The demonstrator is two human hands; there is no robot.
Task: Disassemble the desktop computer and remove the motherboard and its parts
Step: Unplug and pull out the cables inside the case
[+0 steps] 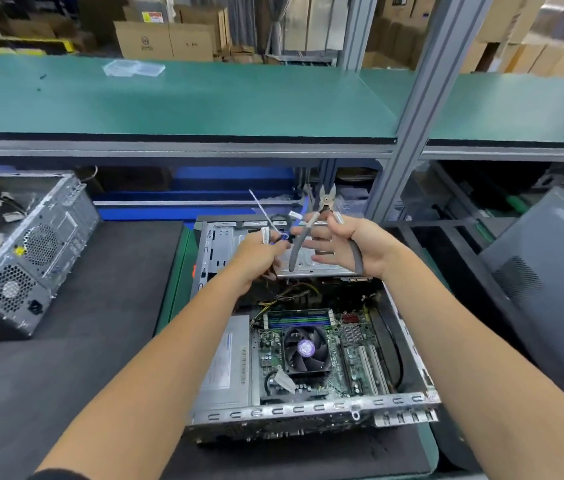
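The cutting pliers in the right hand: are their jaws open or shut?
Open. The pliers have their two tips apart, and the right hand holds the handles spread.

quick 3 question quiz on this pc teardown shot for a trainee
1. True or false: the right hand holds cutters.
2. What does the left hand pinch? A) a zip tie B) a screwdriver C) a RAM stick
3. Fill in: on the motherboard the cooler fan is ____ in place.

Key: 1 true; 2 A, the zip tie with its cable; 3 still.
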